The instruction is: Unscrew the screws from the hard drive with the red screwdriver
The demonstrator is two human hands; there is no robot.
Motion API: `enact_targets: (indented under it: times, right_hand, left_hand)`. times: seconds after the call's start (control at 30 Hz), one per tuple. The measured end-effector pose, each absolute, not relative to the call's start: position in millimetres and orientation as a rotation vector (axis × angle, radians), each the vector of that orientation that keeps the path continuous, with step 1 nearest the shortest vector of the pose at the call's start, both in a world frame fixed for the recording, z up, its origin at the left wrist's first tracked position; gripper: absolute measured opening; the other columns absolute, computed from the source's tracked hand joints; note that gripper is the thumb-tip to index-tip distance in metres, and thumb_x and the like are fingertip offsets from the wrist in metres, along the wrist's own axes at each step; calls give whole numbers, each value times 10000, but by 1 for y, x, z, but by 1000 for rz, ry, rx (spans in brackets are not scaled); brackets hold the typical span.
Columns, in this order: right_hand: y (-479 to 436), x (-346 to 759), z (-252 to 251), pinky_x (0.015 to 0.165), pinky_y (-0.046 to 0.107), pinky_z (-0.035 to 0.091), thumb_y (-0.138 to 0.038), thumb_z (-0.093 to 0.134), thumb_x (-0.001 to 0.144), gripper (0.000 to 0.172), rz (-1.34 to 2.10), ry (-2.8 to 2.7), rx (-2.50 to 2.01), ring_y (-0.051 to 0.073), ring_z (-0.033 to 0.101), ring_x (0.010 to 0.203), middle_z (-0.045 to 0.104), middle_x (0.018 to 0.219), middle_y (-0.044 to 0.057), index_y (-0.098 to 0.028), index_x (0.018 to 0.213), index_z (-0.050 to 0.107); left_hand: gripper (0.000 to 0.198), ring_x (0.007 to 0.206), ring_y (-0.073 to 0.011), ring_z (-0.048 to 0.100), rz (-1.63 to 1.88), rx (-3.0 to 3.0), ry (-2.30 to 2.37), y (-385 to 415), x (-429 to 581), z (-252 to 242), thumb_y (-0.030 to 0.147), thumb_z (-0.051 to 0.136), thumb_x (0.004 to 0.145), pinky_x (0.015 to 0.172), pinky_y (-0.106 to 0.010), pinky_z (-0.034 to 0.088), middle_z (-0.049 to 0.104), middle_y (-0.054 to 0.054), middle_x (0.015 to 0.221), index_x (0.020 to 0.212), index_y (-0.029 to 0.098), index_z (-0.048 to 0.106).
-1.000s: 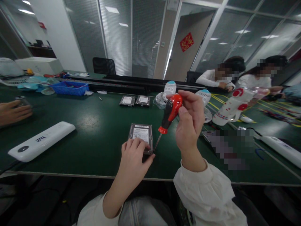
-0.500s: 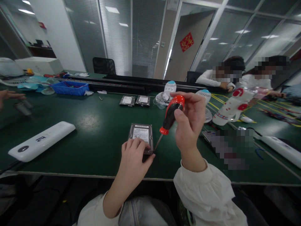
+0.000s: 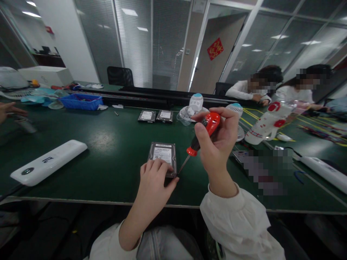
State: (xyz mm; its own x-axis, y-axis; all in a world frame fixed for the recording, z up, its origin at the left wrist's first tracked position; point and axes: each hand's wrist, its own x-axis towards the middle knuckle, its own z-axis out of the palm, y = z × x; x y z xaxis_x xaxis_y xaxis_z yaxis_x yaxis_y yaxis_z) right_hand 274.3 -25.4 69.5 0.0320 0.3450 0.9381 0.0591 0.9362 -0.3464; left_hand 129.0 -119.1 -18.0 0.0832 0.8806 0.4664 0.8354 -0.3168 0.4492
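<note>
A hard drive [image 3: 163, 154] lies flat on the green table [image 3: 108, 151] near its front edge. My left hand [image 3: 155, 182] presses down on the drive's near end, fingers curled over it. My right hand [image 3: 217, 144] is wrapped round the red and black handle of a screwdriver [image 3: 202, 135]. The screwdriver slants down to the left, and its tip meets the drive's near right corner beside my left thumb.
Two more hard drives [image 3: 155, 116] lie farther back, with small white fans [image 3: 193, 105] beside them. A white oblong device [image 3: 48, 161] sits at the left, a blue tray [image 3: 81, 101] behind it. Another person's hand [image 3: 9, 110] shows at the left edge; two people sit at the far right.
My right hand has shifted its grip round the screwdriver handle and tipped it further over to the right. The hand at the left edge drew back. My left hand stayed put.
</note>
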Motion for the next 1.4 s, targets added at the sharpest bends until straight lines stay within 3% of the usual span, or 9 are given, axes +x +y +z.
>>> enact_targets:
  times: [0.13,0.27,0.43,0.57,0.8,1.07,1.27,1.4]
  right_hand:
    - [-27,278,70,983,449,567,-313,626,953,274,213,-1558,-366,197,676,1074,682,1161,38,-261,1219,589]
    - [-29,280,71,946,460,575,-352,640,941,327,121,-1564,-458,214,648,1039,663,1152,49,-268,1257,649]
    - [-25,280,67,934,487,596,-419,575,976,406,202,-1566,-425,238,674,1089,658,1264,57,-326,1370,555]
    - [-22,279,65,904,463,609,-395,504,1009,344,272,-1597,-359,238,684,1107,680,1205,62,-302,1335,564]
    - [-22,278,67,861,403,599,-335,769,853,431,89,-1564,-397,184,644,972,635,1141,28,-308,1261,633]
    - [-26,278,67,937,470,600,-370,521,1010,332,201,-1586,-373,231,695,1098,671,1210,55,-297,1323,604]
    - [-23,279,69,907,458,602,-383,767,851,404,24,-1544,-447,226,641,1032,632,1141,43,-312,1230,647]
    - [-23,279,68,960,481,587,-368,691,912,357,70,-1533,-432,225,657,1046,665,1173,44,-304,1261,654]
  left_hand:
    - [136,1042,-299,591,1047,2260,1800,-120,129,-17,227,734,873,895,-466,428,681,-52,1047,966,231,635]
    - [121,1037,-296,591,1044,2253,1796,-120,129,-17,226,725,880,902,-471,431,681,-50,1044,955,232,630]
    - [130,1033,-295,595,1047,2259,1802,-119,129,-16,222,730,872,899,-468,434,685,-49,1040,947,235,624]
    - [126,1033,-297,594,1041,2258,1801,-120,129,-16,222,725,877,900,-470,429,684,-50,1043,957,231,627]
    - [128,1036,-296,588,1052,2257,1786,-121,129,-17,221,729,878,903,-469,424,680,-51,1045,961,227,631]
    - [142,1037,-288,592,1066,2259,1792,-120,129,-17,219,734,874,906,-460,428,682,-49,1048,964,234,626]
    - [148,1043,-295,592,1061,2254,1798,-120,129,-17,222,740,864,905,-465,429,682,-50,1050,960,238,629]
    - [137,1041,-296,593,1056,2254,1799,-120,129,-18,227,736,868,905,-468,428,683,-50,1050,960,236,635]
